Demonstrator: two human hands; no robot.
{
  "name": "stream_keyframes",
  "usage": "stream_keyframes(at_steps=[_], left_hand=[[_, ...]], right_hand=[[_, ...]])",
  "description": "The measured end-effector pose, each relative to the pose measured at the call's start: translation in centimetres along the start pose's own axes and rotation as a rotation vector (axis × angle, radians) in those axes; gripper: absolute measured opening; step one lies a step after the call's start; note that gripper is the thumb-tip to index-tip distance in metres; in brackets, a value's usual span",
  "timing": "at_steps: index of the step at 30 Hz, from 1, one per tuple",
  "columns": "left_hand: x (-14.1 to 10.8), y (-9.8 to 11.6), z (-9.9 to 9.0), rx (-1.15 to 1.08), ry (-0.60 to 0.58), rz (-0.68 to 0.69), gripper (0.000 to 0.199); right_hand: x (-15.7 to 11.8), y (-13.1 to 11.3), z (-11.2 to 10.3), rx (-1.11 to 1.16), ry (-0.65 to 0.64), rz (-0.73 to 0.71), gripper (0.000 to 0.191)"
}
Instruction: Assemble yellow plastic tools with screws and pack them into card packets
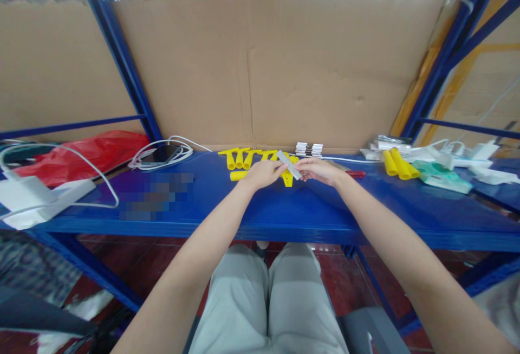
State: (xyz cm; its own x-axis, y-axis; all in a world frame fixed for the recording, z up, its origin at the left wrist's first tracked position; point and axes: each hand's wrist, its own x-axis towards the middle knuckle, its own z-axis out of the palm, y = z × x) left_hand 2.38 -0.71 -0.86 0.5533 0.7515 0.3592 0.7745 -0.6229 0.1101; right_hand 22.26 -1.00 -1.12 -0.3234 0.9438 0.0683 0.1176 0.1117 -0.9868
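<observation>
Between my two hands is a flat, narrow, whitish-grey strip (289,165), tilted down to the right. My left hand (263,174) pinches it near its upper left part. The fingers of my right hand (319,170) close on its lower right end. Beneath and behind the strip lie several yellow plastic pieces with tube-shaped ends (247,160). One yellow tube (238,175) lies beside my left hand. Under the strip, part of another yellow piece (287,179) shows; my hands hide the rest. A tool with a red handle (356,174) lies right of my right hand.
Small white stacked pieces (309,149) stand by the cardboard wall (252,72). Coiled white cable (162,153), a red bag (87,156) and a white power strip (49,202) are left. Yellow tubes (399,164) and a green packet (441,177) lie right on the blue table (317,213).
</observation>
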Motion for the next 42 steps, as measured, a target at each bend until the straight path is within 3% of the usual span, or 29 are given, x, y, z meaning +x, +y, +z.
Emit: stream_keyframes(at_steps=[7, 20, 32, 42], left_hand=[[0.0, -0.19, 0.07, 0.01, 0.021, 0.013, 0.048], [0.01, -0.24, 0.04, 0.049, 0.029, 0.007, 0.049], [0.06, -0.19, 0.15, 0.12, 0.017, 0.052, 0.049], [-0.22, 0.48, -0.22, 0.203, -0.013, 0.048, 0.046]], right_hand=[[0.36, 0.55, -0.77, -0.015, -0.082, -0.031, 0.025], [-0.24, -0.03, -0.92, -0.055, -0.194, 0.008, 0.023], [-0.16, 0.12, -0.88, -0.083, -0.171, 0.017, 0.015], [-0.03, 0.29, -0.88, -0.118, -0.113, -0.043, 0.034]])
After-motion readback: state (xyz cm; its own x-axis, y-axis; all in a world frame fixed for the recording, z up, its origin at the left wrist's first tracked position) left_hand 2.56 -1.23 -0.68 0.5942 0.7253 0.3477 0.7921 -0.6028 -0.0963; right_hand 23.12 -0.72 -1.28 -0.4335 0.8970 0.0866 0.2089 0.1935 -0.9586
